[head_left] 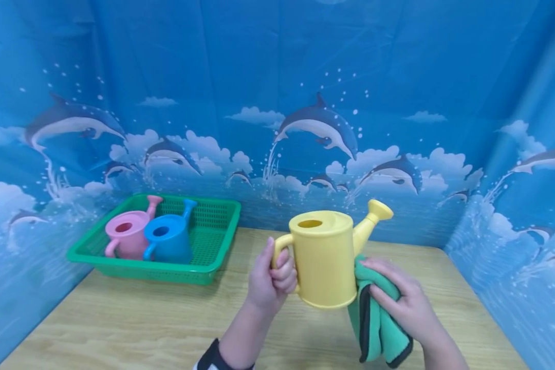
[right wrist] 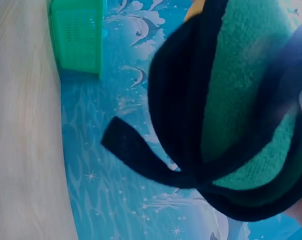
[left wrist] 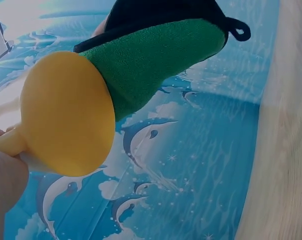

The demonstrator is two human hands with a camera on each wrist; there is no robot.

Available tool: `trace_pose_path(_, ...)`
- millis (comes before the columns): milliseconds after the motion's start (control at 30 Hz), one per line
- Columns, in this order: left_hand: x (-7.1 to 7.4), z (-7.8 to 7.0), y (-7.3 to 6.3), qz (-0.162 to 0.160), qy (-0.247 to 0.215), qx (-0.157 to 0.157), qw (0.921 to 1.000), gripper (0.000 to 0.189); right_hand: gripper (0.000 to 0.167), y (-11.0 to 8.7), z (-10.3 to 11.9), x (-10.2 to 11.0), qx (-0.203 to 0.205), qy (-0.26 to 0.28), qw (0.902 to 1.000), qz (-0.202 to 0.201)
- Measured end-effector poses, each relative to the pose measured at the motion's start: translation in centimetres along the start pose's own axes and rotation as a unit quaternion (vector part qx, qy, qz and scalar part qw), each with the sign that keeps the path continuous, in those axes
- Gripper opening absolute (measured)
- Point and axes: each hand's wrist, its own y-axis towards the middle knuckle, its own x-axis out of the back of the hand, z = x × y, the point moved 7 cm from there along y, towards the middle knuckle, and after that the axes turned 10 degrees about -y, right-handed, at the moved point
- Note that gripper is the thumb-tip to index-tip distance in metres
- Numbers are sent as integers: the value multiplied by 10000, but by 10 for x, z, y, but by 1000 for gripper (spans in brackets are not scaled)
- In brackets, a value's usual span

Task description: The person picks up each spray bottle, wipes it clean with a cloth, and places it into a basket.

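Note:
A yellow watering can is held upright above the table in the head view, its spout pointing right. The left hand grips its handle, fingers curled round the loop. On the other side, the right hand holds a folded green cloth with black edging against the can's wall, below the spout. In the left wrist view the can's rounded yellow underside overlaps the green cloth. The cloth and its black hanging loop fill much of the right wrist view, hiding most of the right hand.
At the back left of the wooden table stands a green plastic basket. Inside it are a pink watering can and a blue watering can, side by side. A blue dolphin-print curtain surrounds the table's back and sides.

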Motion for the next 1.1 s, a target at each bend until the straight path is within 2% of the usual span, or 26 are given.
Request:
trace_pose_path(133,3,-5,0,-115,62,-110,9999,48,50,0,-1,-4,94,161,9991,381)
trace_pose_path(233,4,-9,0,-150,160,-210,9995,49,52,0,0,-5,312,58,9980,554)
trace_pose_path(433,6,-14,0,-119,796,-473,9956,45,53,-1,2,-4,703,-309,9938,804)
trace_pose_path(567,6,-18,1,-241,1240,-646,9899,42,51,-2,1,-5,853,-625,9899,942)
trace_pose_path(767,8,-25,0,-537,1999,-971,9735,39,48,-3,-7,0,356,-964,9897,995)
trace_pose_path(867,9,-27,0,-622,2332,-1135,9638,41,48,-2,-8,3,246,-1099,9892,940)
trace_pose_path(1100,5,-31,-1,-456,2975,-1636,9395,41,49,-1,-7,10,180,-1391,9868,808)
